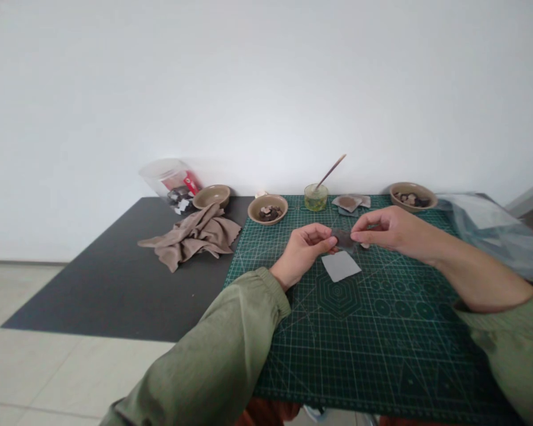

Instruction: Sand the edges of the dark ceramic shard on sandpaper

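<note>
A small dark packet, flat and slightly see-through, is stretched between my two hands above the green cutting mat. My left hand pinches its left edge between thumb and fingers. From the other side, my right hand grips the right edge with thumb and forefinger. Just below them a white square of paper lies on the mat. Close under my right fingertips sits a small pale piece, partly hidden. Behind the hands is a short stack of similar flat packets.
Bowls with dark and pale pieces stand at the back centre and back right. A glass jar holds a stick. Leftward are a brown cloth, another bowl and a clear container. Plastic bags lie right.
</note>
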The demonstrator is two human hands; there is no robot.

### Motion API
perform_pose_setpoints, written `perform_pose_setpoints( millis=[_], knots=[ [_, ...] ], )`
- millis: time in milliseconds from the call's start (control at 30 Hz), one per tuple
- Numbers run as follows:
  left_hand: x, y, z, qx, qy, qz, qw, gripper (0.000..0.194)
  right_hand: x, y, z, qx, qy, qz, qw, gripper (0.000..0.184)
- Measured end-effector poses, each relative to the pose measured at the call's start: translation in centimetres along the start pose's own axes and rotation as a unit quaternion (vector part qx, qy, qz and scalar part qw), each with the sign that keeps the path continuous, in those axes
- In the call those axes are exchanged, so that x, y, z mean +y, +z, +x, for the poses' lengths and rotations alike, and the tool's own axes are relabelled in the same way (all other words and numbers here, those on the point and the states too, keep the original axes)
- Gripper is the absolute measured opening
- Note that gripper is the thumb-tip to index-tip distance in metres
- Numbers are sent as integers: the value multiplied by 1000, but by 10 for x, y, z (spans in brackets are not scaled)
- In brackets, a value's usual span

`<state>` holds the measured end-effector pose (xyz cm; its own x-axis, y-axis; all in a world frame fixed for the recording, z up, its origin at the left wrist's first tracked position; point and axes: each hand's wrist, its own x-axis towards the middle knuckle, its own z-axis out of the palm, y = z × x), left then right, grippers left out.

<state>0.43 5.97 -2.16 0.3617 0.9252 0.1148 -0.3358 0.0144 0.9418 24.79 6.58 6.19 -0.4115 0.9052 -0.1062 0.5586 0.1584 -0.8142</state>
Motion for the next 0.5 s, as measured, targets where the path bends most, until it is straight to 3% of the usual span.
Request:
perform_pose_setpoints(
  millis=[200, 333, 400, 500],
  knots=[
    [-1, -2, 4, -6, -17, -10, 1000, 45, -2, -2, 1, 29, -1, -52, 998, 27],
    [-1, -4, 5, -32, -45, -14, 998, 57, -10, -5, 2, 90, -18, -56, 994, 28],
    [-1, -3, 4, -53, -54, 2, 997, 57, -24, -4, 10, 111, -25, -55, 992, 30],
    [-2, 1, 1, -74, -51, 40, 995, 40, -64, 4, 41, 85, -34, -49, 995, 30]
  ],
)
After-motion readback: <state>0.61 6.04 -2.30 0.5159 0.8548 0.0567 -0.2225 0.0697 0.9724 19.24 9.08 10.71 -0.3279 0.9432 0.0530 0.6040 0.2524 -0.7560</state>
